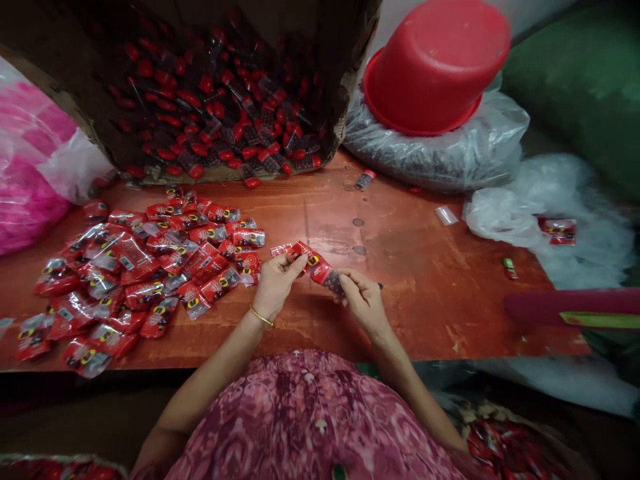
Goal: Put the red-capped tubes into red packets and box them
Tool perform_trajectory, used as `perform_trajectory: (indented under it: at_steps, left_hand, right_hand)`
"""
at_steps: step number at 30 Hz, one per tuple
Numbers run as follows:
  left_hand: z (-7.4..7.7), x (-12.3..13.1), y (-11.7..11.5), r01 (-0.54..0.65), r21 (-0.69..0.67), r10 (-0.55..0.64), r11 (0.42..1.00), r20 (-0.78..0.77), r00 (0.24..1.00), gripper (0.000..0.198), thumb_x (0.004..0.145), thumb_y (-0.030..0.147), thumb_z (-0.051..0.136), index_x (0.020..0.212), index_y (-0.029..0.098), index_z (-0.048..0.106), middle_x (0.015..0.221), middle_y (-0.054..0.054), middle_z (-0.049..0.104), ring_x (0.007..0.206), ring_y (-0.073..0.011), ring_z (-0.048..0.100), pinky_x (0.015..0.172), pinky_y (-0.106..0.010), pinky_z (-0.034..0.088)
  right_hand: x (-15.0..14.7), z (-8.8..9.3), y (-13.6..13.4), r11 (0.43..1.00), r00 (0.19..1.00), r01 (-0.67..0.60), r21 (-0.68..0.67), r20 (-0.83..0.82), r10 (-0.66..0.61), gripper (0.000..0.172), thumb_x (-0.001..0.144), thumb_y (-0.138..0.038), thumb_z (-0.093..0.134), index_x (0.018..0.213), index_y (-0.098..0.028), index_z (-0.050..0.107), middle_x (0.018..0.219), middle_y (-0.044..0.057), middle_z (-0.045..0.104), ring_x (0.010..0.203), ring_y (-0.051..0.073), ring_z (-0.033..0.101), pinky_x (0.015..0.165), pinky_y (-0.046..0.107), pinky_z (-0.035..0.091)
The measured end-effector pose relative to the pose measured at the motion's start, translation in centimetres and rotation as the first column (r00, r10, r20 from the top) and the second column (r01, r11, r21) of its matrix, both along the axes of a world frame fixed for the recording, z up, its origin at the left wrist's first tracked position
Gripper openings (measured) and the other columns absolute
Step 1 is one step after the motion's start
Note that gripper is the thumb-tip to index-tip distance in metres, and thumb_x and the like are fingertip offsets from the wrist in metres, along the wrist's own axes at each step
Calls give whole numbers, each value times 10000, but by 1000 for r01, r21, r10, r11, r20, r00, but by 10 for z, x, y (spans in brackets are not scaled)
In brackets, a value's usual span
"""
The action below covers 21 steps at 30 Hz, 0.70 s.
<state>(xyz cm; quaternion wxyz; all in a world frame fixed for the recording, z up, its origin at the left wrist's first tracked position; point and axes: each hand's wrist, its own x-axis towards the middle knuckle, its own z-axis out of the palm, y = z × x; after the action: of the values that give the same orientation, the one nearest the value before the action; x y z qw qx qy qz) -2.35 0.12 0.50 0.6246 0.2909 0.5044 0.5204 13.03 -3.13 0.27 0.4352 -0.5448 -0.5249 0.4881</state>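
Observation:
My left hand [277,283] and my right hand [363,300] together pinch a small red and clear packet [315,265] just above the orange-brown table [425,267]. The left fingers grip its red upper end, the right fingers its darker lower end. A gold bangle circles my left wrist. To the left lies a spread pile of several like red packets [150,267]. Behind it a tipped cardboard box [215,93] spills small red-capped dark items onto the table.
An upturned red basin [435,63] rests on a clear plastic bag of dark pieces [440,150] at back right. Crumpled clear plastic [560,220] holds a red packet. A pink bag [30,167] sits at far left. One loose item [364,179] lies by the box.

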Motion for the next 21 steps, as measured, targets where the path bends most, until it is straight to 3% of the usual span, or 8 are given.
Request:
perform_trajectory:
  at_steps: [6,10,13,16,21]
  left_hand:
    - [4,11,-4,-34,-61,44,998,165,985,357,500,352,807,733,145,633,696,19,647,642,-89,571,701,-234,458]
    - [4,15,-5,-43,-87,62,995,230,971,390,439,309,833,716,142,615,673,31,642,605,-72,555,665,-207,448]
    - [5,10,0,-67,-86,85,994,231,969,363,454,329,826,682,137,619,651,24,643,588,-68,550,614,-186,433]
    - [7,5,5,-76,-61,88,995,228,970,318,487,343,811,641,136,626,623,11,645,580,-80,555,601,-194,433]
    - [6,11,0,14,-62,5,998,288,958,355,479,362,819,711,131,683,671,-16,680,600,-99,577,615,-213,448]
  right_hand:
    - [-9,-11,0,999,1000,-21,34,-14,22,298,843,-436,450,898,-191,611,576,-28,522,465,104,465,433,222,387]
    - [-28,-16,2,994,999,50,99,-22,-48,281,860,-429,433,918,-196,580,701,2,571,559,113,506,486,225,416]
    - [-39,-18,6,997,993,61,57,-108,-54,253,864,-421,439,989,-209,499,614,-46,510,446,87,439,415,207,366]
    - [-42,-18,7,999,984,19,32,-178,-13,203,856,-404,469,943,-223,442,545,-92,428,384,67,381,382,188,321]
    - [-47,-19,9,972,980,171,161,-125,-152,153,852,-352,506,897,-209,475,762,-19,536,628,91,521,559,209,438]
